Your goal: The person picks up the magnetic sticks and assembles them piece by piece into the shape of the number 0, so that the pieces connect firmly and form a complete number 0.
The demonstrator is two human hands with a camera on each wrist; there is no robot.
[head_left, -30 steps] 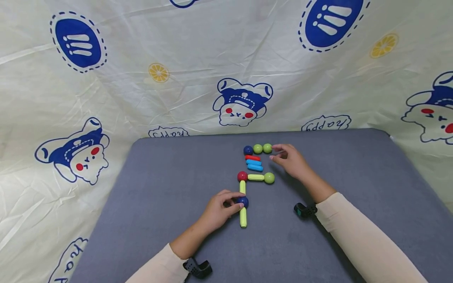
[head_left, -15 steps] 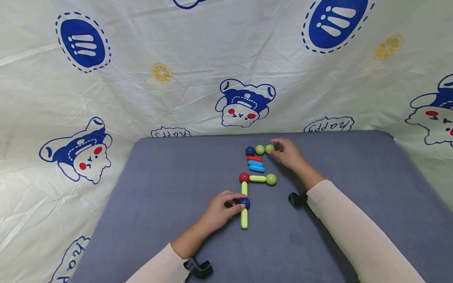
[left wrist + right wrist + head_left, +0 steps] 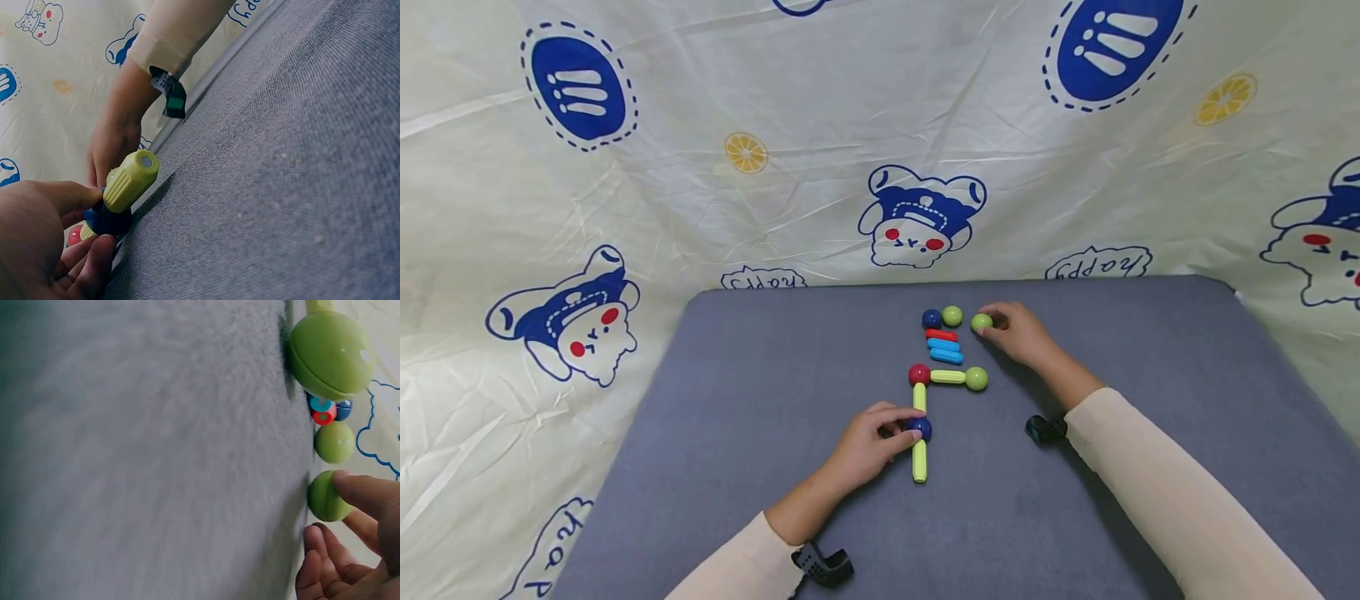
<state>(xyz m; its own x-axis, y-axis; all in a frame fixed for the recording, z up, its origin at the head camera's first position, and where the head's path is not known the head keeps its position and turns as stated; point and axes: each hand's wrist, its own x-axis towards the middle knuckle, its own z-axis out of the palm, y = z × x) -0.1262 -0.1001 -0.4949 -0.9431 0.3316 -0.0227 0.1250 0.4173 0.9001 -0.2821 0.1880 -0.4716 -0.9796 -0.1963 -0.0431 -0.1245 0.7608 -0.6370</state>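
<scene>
- Pulled away from its row since a moment ago, a green ball [image 3: 981, 322] now sits apart from the green ball beside it [image 3: 952, 316] and the blue ball [image 3: 932, 318], pinched by the right hand [image 3: 1019, 333] at the far side of the grey mat [image 3: 760, 417].
- Built so far: a red ball [image 3: 918, 373] joining two yellow-green sticks [image 3: 948, 377], one capped by another green ball [image 3: 976, 378].
- Left hand [image 3: 865, 446] pinches a dark blue ball [image 3: 919, 428] on the upright stick.
- Red and blue sticks [image 3: 945, 348] lie unused, by my judgement.
</scene>
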